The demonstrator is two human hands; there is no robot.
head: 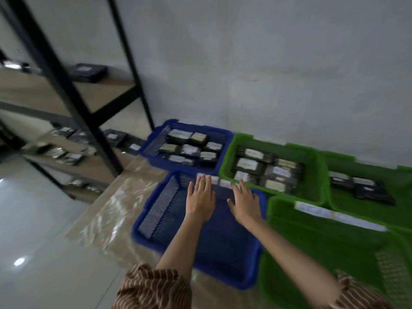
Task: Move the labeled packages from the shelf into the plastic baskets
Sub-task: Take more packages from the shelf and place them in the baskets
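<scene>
Both my hands reach out flat over the near blue basket (pixel 156 210), fingers straight, holding nothing. My left hand (pixel 200 198) and my right hand (pixel 244 202) hover side by side near its far rim, where white labels (pixel 225 182) show. This basket looks bare inside. Behind it the far blue basket (pixel 156 134) holds several dark labeled packages (pixel 189 148). A green basket (pixel 227 166) to the right also holds several packages (pixel 265 170). More packages (pixel 66 152) lie on the black shelf (pixel 73 101) at the left. The frame is blurred.
A near green basket (pixel 312 230) with a white label sits at the right, and another green basket (pixel 330 190) with a few packages at the far right. Clear plastic sheeting (pixel 116 208) covers the floor under the baskets. A grey wall stands behind.
</scene>
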